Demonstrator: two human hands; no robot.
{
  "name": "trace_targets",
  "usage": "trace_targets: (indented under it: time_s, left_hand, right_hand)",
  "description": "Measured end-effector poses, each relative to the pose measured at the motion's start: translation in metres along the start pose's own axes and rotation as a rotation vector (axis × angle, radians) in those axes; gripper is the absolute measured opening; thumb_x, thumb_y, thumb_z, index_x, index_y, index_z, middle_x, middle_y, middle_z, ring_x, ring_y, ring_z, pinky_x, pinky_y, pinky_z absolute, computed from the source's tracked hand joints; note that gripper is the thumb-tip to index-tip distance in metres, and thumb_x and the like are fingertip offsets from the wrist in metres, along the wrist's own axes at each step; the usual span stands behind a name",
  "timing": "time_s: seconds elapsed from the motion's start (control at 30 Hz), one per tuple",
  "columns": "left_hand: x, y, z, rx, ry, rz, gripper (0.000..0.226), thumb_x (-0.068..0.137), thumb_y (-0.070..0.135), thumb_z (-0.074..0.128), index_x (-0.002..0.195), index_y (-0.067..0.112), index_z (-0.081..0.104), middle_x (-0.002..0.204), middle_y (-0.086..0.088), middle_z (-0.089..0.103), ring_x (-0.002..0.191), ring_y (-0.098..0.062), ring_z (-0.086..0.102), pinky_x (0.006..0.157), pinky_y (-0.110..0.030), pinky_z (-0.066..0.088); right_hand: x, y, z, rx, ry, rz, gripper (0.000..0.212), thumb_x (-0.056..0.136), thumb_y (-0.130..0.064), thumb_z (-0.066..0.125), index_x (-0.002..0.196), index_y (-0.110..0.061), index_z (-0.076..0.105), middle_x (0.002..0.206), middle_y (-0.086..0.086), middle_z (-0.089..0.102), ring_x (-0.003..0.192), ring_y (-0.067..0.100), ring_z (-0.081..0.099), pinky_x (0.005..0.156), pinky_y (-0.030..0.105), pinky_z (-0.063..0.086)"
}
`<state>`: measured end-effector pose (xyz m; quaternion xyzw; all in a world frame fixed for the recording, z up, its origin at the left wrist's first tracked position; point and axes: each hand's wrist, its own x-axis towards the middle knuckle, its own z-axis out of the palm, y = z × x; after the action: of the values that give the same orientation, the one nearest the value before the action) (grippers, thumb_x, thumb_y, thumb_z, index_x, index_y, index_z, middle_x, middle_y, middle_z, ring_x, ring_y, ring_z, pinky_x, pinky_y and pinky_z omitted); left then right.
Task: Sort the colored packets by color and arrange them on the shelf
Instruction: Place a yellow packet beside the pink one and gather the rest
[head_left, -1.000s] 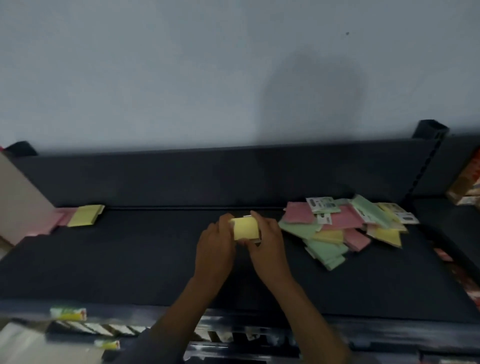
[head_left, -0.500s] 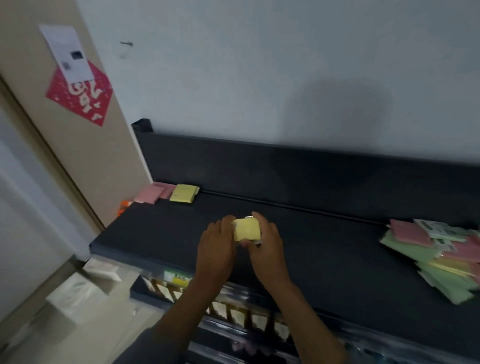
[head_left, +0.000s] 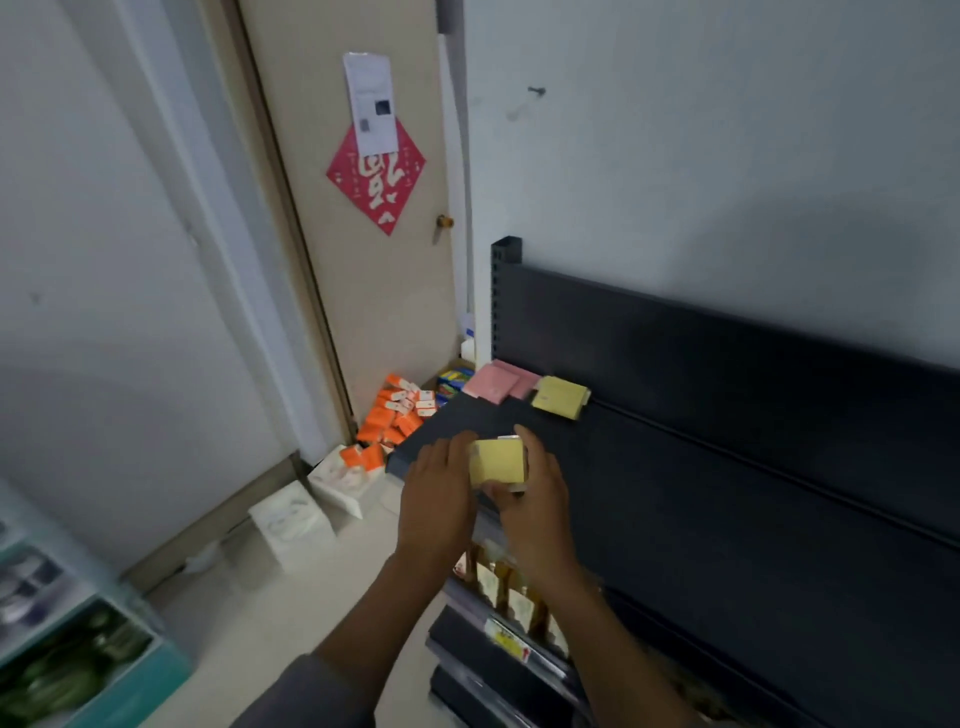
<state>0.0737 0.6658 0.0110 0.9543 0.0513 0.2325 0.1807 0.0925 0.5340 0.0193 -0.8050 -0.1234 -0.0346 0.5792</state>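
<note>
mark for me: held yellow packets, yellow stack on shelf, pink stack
held yellow packets (head_left: 496, 462), head view, front yellow face
yellow stack (head_left: 560, 396), head view, top packet
pink stack (head_left: 492, 382), head view, top packet

Two yellow packet stacks (head_left: 560, 397) — one pink stack (head_left: 493, 382).

shelf (head_left: 727, 493): matt dark metal | yellow packets (head_left: 496, 462): smooth paper | door (head_left: 374, 291): matt beige

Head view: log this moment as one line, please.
phase: carry | held: yellow packets gripped by left hand and right hand | sorted on shelf: yellow stack, pink stack
</note>
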Motion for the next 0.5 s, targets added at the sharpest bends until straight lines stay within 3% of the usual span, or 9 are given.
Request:
trace_targets:
  time_s: [0.13,0.3,0.5]
  left_hand:
    - [-0.002,-0.018,-0.013,-0.025,0.004,-0.054,0.055,0.084,0.022,0.075,0.135,0.018,0.055,0.125,-0.007,0.063,0.114,-0.026,0.058,0.094,-0.035,0.047]
    - [0.000,-0.037,-0.026,-0.035,0.000,-0.149,0.056,0.091,0.019,0.069,0.143,0.013,0.050,0.134,-0.011,0.061,0.122,-0.030,0.056,0.102,-0.044,0.048]
    - [0.028,-0.061,-0.016,0.032,-0.047,-0.229,0.062,0.093,0.027,0.068,0.149,0.017,0.044,0.142,-0.007,0.057,0.129,-0.027,0.054,0.110,-0.043,0.045]
  right_hand:
    - [0.009,0.001,0.030,-0.001,-0.023,0.026,0.080,0.085,-0.010,0.079,0.150,-0.032,0.037,0.131,-0.013,0.043,0.119,0.000,0.041,0.097,0.023,0.043]
    - [0.021,0.002,0.063,0.003,-0.083,0.037,0.080,0.086,-0.014,0.079,0.150,-0.032,0.035,0.134,-0.018,0.040,0.123,-0.003,0.037,0.086,0.004,0.036]
    - [0.054,0.004,0.087,0.011,-0.099,0.077,0.077,0.087,-0.024,0.078,0.151,-0.026,0.036,0.150,-0.004,0.043,0.138,0.014,0.041,0.109,0.030,0.041]
